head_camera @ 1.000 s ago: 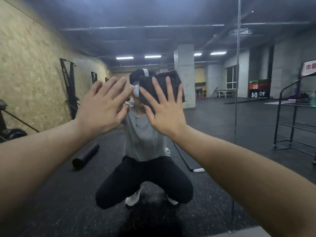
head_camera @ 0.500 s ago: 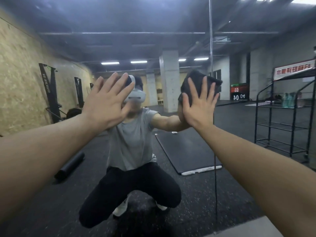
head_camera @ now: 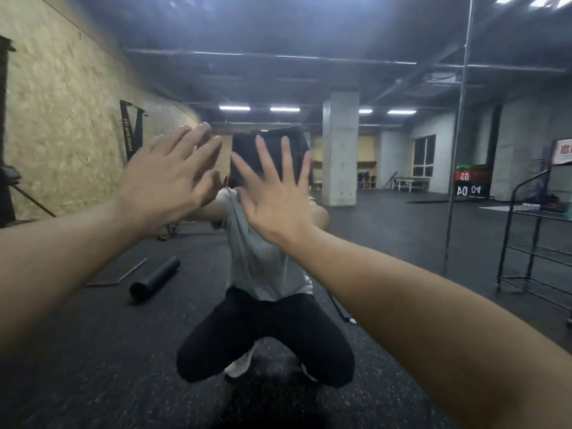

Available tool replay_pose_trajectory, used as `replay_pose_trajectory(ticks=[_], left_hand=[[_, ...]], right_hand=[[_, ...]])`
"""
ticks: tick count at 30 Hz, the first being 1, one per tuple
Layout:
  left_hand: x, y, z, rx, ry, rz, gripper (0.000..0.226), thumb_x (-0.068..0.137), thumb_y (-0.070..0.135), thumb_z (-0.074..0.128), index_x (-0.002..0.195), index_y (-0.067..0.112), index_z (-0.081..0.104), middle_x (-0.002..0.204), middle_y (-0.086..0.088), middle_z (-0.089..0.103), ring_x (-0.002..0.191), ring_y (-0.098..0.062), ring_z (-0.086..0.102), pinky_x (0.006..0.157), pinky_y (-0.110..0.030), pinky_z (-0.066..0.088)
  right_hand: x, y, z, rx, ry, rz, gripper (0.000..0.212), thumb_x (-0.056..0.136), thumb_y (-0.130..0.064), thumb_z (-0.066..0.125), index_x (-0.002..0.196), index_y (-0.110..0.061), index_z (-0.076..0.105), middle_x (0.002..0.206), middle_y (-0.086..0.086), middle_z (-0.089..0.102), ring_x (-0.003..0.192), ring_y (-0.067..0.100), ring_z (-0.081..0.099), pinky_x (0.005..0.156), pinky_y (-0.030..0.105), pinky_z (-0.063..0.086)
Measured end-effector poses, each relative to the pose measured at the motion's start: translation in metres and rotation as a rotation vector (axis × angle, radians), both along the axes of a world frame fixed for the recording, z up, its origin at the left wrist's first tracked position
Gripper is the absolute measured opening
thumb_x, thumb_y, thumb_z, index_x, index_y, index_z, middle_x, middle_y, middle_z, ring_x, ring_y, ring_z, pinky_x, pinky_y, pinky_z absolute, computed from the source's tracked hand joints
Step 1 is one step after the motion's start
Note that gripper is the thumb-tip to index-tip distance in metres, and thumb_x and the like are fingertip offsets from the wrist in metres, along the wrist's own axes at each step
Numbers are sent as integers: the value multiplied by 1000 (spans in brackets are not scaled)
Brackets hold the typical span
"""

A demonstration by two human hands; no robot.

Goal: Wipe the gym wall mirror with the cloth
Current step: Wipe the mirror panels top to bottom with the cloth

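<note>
The gym wall mirror (head_camera: 387,249) fills almost the whole view and reflects a squatting person in a grey shirt and black trousers. A dark folded cloth (head_camera: 247,153) lies flat against the glass at head height. My right hand (head_camera: 275,199) presses on it with straight, spread fingers. Only the cloth's top and sides show around that hand. My left hand (head_camera: 167,178) is raised just left of the cloth, flat with straight fingers, at the glass. It is blurred, and whether it touches the mirror is unclear.
A vertical seam between mirror panels (head_camera: 458,150) runs at the right. Reflected are a black metal rack (head_camera: 535,243) at the right, a black foam roller (head_camera: 154,278) on the floor at the left, a concrete pillar (head_camera: 340,150) and a chipboard wall (head_camera: 62,119).
My right hand has slid the cloth back to the left, from near the panel seam to just beside my left hand. The view has shifted with it.
</note>
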State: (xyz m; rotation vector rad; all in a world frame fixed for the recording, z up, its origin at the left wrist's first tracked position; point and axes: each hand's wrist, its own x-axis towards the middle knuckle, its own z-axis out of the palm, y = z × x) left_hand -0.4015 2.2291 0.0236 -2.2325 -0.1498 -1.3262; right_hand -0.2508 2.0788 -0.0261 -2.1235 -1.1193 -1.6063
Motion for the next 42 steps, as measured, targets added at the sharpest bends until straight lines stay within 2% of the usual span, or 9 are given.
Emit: replay_pose_trajectory(ticks=[6, 10, 14, 18, 24, 28, 33, 37, 42], left_hand=[[-29, 39, -18, -67, 31, 17, 66, 100, 42, 30, 156, 9, 40, 160, -19, 38, 143, -41, 39, 119, -53, 33], [-23, 24, -18, -49, 41, -2, 65, 100, 44, 30, 158, 15, 38, 162, -15, 36, 146, -37, 35, 117, -55, 33], [-1, 2, -9, -114, 42, -15, 67, 100, 50, 24, 159, 19, 34, 165, -10, 31, 150, -33, 29, 121, -52, 29], [12, -6, -6, -111, 17, 8, 65, 99, 48, 28, 158, 21, 35, 163, -11, 33, 145, -35, 33, 116, -54, 35], [3, 9, -5, -160, -56, -1, 64, 97, 45, 34, 156, 22, 35, 164, -6, 31, 149, -29, 29, 117, -53, 31], [-16, 30, -10, -161, -32, -1, 63, 99, 44, 32, 157, 20, 34, 164, -8, 31, 149, -29, 28, 119, -50, 28], [-47, 58, -23, -211, -69, 19, 68, 97, 43, 34, 155, 9, 38, 161, -16, 36, 145, -34, 33, 119, -49, 28], [-53, 62, -28, -128, -95, -1, 65, 97, 39, 40, 152, 4, 42, 155, -19, 43, 138, -36, 40, 108, -53, 40], [-35, 31, -10, -77, -82, -74, 63, 98, 37, 39, 152, 4, 44, 154, -20, 45, 138, -37, 42, 112, -52, 38]], right_hand=[[-39, 52, -18, -264, -121, 5, 60, 104, -55, 32, 161, -43, 21, 174, 2, 2, 157, 39, -9, 120, 69, -9], [-24, 26, -8, -357, -213, 52, 57, 104, -59, 31, 159, -48, 25, 173, -3, 9, 159, 33, -2, 122, 67, -6], [26, -46, -14, -87, -166, 47, 52, 103, -57, 43, 155, -49, 38, 170, 0, 25, 157, 38, 13, 121, 70, 6], [68, -114, -24, 97, -3, -65, 53, 104, -57, 41, 156, -49, 35, 172, 3, 18, 158, 39, 5, 122, 70, 3], [45, -76, -9, 283, 189, -50, 54, 106, -57, 28, 159, -51, 21, 174, 2, 2, 157, 39, -10, 120, 67, -12], [11, -19, 24, 163, 35, 12, 55, 106, -57, 26, 160, -50, 21, 173, 4, 6, 157, 42, -4, 121, 70, -5], [-30, 54, 37, -39, -79, 48, 56, 105, -59, 22, 161, -51, 15, 174, 2, 3, 157, 42, -5, 119, 70, -9], [-31, 60, 27, -187, -213, 12, 57, 106, -62, 21, 161, -51, 14, 173, 2, 6, 158, 41, -2, 118, 70, -10], [-20, 37, 29, -181, -240, 87, 54, 103, -60, 32, 156, -51, 31, 171, -1, 21, 158, 37, 11, 120, 69, -5]])
